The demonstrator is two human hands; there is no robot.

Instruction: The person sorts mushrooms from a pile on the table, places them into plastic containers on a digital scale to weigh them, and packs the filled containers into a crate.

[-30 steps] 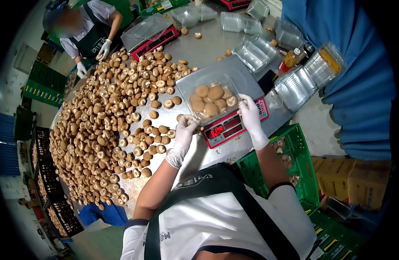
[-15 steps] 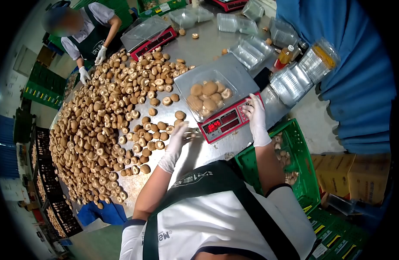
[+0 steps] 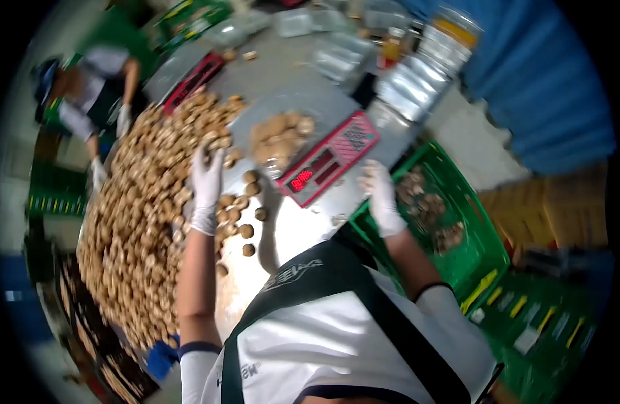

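Observation:
My left hand (image 3: 207, 182), in a white glove, reaches onto the edge of the heap of brown mushrooms (image 3: 141, 229). Its fingers look apart, with mushrooms at their tips; blur hides any firm grip. My right hand (image 3: 380, 196), also gloved, hovers off the near right side of the red scale (image 3: 329, 160), fingers loosely apart and nothing in them. On the scale's plate sits a clear plastic tray (image 3: 277, 161) of mushrooms (image 3: 283, 135). Red digits glow on the scale's display, too smeared to read.
A green crate (image 3: 488, 269) with packed mushrooms stands at my right, below the table. Clear tray stacks (image 3: 407, 87) and a bottle (image 3: 392, 46) lie beyond the scale. Across the heap, a co-worker (image 3: 98, 91) in white gloves stands by another red scale (image 3: 192, 82).
My left hand has gone from beside the scale's front left corner to the mushroom heap. My right hand has come off the scale's keypad towards me. The view has shifted and blurred.

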